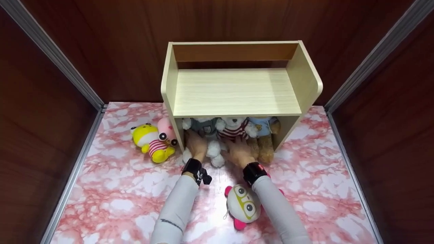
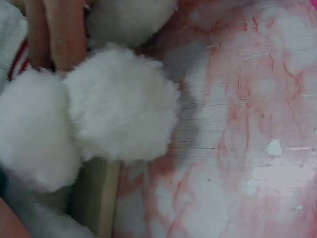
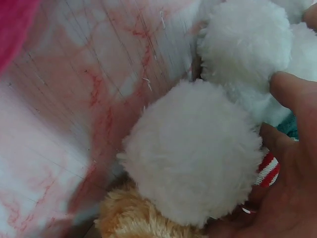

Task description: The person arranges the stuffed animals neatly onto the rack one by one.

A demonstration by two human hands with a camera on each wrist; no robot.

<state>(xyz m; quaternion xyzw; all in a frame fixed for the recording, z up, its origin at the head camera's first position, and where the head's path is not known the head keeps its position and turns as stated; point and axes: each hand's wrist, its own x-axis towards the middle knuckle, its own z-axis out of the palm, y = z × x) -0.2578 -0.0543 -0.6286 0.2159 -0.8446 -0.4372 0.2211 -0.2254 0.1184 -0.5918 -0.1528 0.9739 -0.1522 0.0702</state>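
Note:
My left hand [image 1: 196, 145] reaches into the shelf's lower compartment and touches a white teddy bear in a grey top [image 1: 205, 126]. Beside it, the fingers of my right hand [image 1: 239, 152] lie against the front of a white bear in a red-and-white striped top [image 1: 234, 131]. A brown bear in a blue top [image 1: 261, 126] sits to their right. White fluffy feet [image 2: 124, 106] fill much of the left wrist view. In the right wrist view, the right thumb is near a white foot [image 3: 245, 39], with another white foot [image 3: 193, 153] below.
A two-level wooden shelf [image 1: 234, 91] stands against the back wall. Left of it lie a yellow plush toy [image 1: 158, 145] and a pink one [image 1: 165, 127]. A plush with yellow glasses [image 1: 242, 203] lies by my right forearm on the marbled floor [image 1: 129, 203].

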